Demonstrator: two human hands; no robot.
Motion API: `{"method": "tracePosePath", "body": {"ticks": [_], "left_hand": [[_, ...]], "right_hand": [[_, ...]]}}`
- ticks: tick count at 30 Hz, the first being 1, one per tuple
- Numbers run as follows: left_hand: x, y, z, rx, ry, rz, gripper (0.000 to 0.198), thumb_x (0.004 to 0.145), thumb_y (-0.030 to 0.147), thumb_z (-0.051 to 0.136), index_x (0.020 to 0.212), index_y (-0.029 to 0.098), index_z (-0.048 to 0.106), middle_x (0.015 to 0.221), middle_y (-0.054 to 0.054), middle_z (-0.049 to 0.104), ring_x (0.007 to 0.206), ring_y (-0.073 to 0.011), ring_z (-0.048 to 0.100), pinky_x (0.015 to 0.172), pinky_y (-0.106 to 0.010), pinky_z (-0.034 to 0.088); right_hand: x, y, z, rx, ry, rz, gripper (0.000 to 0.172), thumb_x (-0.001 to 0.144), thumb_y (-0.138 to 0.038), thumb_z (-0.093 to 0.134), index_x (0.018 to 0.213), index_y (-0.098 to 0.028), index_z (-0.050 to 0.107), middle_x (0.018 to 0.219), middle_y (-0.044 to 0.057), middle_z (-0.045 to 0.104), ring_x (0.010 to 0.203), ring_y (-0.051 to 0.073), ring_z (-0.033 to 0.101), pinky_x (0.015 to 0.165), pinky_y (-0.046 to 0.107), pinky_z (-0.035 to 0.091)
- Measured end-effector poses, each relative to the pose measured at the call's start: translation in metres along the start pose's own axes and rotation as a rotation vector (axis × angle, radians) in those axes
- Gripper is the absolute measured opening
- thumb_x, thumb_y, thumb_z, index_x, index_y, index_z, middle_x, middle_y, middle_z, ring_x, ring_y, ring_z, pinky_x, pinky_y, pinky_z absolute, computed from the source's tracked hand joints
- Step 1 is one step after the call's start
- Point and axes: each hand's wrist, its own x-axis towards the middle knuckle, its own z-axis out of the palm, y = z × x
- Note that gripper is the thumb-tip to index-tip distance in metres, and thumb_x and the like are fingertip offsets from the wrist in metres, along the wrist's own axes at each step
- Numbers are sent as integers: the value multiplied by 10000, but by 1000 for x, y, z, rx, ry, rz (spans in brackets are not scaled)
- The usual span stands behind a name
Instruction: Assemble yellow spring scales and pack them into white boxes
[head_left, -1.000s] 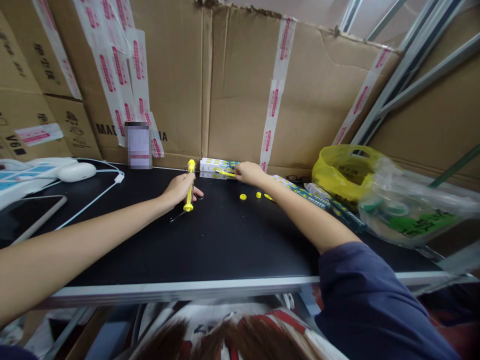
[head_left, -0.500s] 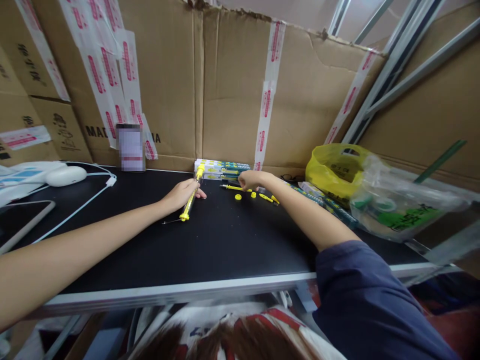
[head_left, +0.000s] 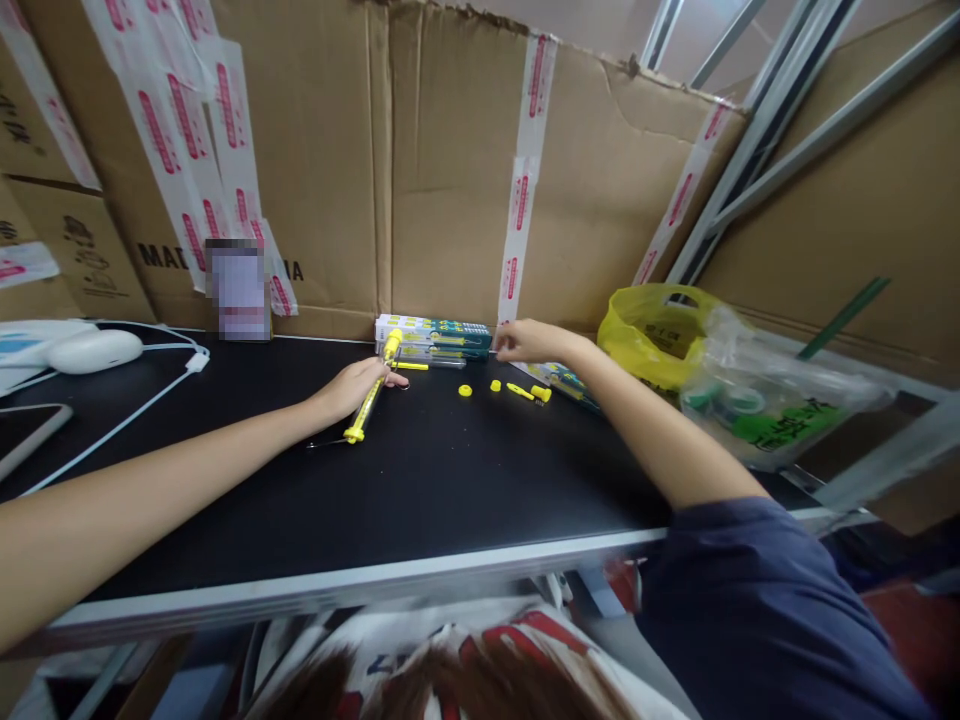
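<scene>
My left hand [head_left: 358, 388] is wrapped round a slim clear tube with yellow ends [head_left: 367, 408], tilted with its thicker yellow end up. A thin metal rod juts out by its lower end. A yellow stick [head_left: 412, 366] lies at the left fingertips; whether they touch it I cannot tell. My right hand [head_left: 529, 342] is closed, fingers bent down, beside the stacked printed boxes [head_left: 435, 337]; what it holds, if anything, is hidden. Nearer me lie a yellow ring-shaped cap [head_left: 465, 391], a smaller yellow cap [head_left: 496, 386], a flat yellow piece [head_left: 519, 391] and another yellow cap [head_left: 541, 394].
More printed boxes [head_left: 566, 381] lie under my right forearm. At the right stand a yellow plastic bag [head_left: 652, 335] and a clear bag [head_left: 780, 410]. A phone [head_left: 240, 290] leans on the cardboard wall [head_left: 450, 180]. A white cable [head_left: 112, 435] crosses the black table [head_left: 420, 500] at left.
My right hand has moved away from the yellow stick, up and to the right. The stick now lies by my left hand, which still holds the tube. The view has shifted slightly.
</scene>
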Motion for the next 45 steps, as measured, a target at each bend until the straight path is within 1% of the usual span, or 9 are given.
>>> {"method": "tracePosePath", "body": {"ticks": [4,12,15,18,21,25,33,38,45], "left_hand": [[0,-3,0,0,10,7,368,741,432,423,776,159,668,992,-116,748,948,-248,639,955,-398,447],[-3,-1,-3,61,-6,29,367,764,409,418,809,149,673,1012,-120,742,969,-246,624,960,-392,437],[-3,-1,-3,11,-4,16,281,752,379,442,781,173,631,989,-107,749,982,-250,631,953,-380,442],[-4,0,-2,7,-4,-14,261,752,379,450,794,186,622,998,-100,749,1006,-256,626,962,-373,434],[-5,1,-2,26,-2,-21,255,745,395,457,779,198,616,1009,-100,747,1010,-264,620,972,-378,426],[-5,2,-3,28,-15,0,240,730,445,483,690,222,562,996,-101,749,1001,-275,615,979,-394,420],[-2,-4,-5,64,-21,36,308,758,485,465,655,219,582,1005,-91,742,996,-269,606,993,-388,403],[-4,-5,-7,89,-32,37,364,771,477,467,771,187,687,1038,-87,738,993,-269,580,986,-388,393],[-8,-4,-8,74,-44,29,362,826,361,426,868,147,715,1052,-87,719,990,-237,565,977,-346,367]], "right_hand": [[-48,22,12,174,-343,215,413,801,-256,615,1209,-197,587,1010,83,682,616,130,637,540,254,481],[-31,-6,60,245,34,76,368,823,-239,568,1186,-179,573,1079,70,655,725,136,639,616,242,492],[-31,3,52,199,122,2,400,825,-318,609,1193,-168,572,1122,79,653,954,168,634,804,247,479],[-41,35,42,4,200,181,408,848,-364,568,1193,-147,579,1205,137,619,1078,240,596,880,322,456],[-48,71,42,-138,16,457,637,758,-500,654,1247,-103,562,1268,210,580,1148,349,556,871,395,454],[-48,94,45,-37,-115,481,731,718,-560,672,1284,-114,546,1243,165,619,1086,297,608,837,327,466],[-74,98,-7,127,390,491,689,826,-520,596,1376,-139,428,1331,153,555,1143,256,563,929,301,427],[-75,94,-5,83,316,470,711,819,-497,620,1387,-112,435,1363,168,533,1172,280,539,942,304,402],[-52,54,53,-93,124,497,610,829,-391,614,1347,-95,486,1318,221,543,1184,333,513,966,415,383]]}}
